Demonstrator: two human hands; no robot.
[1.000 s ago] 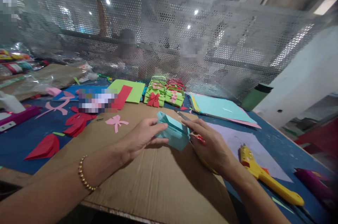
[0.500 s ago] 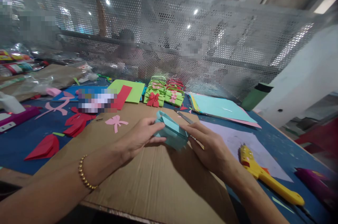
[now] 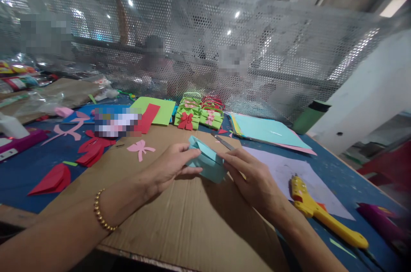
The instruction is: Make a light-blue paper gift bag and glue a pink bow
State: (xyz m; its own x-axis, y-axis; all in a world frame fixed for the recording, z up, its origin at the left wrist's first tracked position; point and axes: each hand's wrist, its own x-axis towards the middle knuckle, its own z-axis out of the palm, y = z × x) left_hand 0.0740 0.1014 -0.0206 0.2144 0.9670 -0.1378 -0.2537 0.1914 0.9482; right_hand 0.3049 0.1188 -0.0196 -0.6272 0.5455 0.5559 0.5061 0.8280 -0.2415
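Note:
Above a brown cardboard sheet (image 3: 192, 229) I hold a small folded light blue paper box (image 3: 210, 168), tilted, with a flap showing along its top. My left hand (image 3: 175, 161) pinches its left side, thumb on the front. The fingers of my right hand (image 3: 252, 173) are closed on its right edge; their tips are partly hidden. Just beyond the right hand lies a thin grey metal blade-like tool (image 3: 222, 141). A pink paper bow (image 3: 140, 149) rests on the cardboard to the left.
Small green paper baskets (image 3: 188, 118) with bows stand at the back. Light blue paper sheets (image 3: 266, 130) lie right of them, near a green bottle (image 3: 311, 117). A yellow glue gun (image 3: 308, 204) sits on lilac paper (image 3: 335, 197). Red paper pieces (image 3: 53, 180) lie left.
The blue box has turned slightly in my hands, and the loop at its upper left now looks like a flatter flap. My right fingers have shifted slightly left along its edge.

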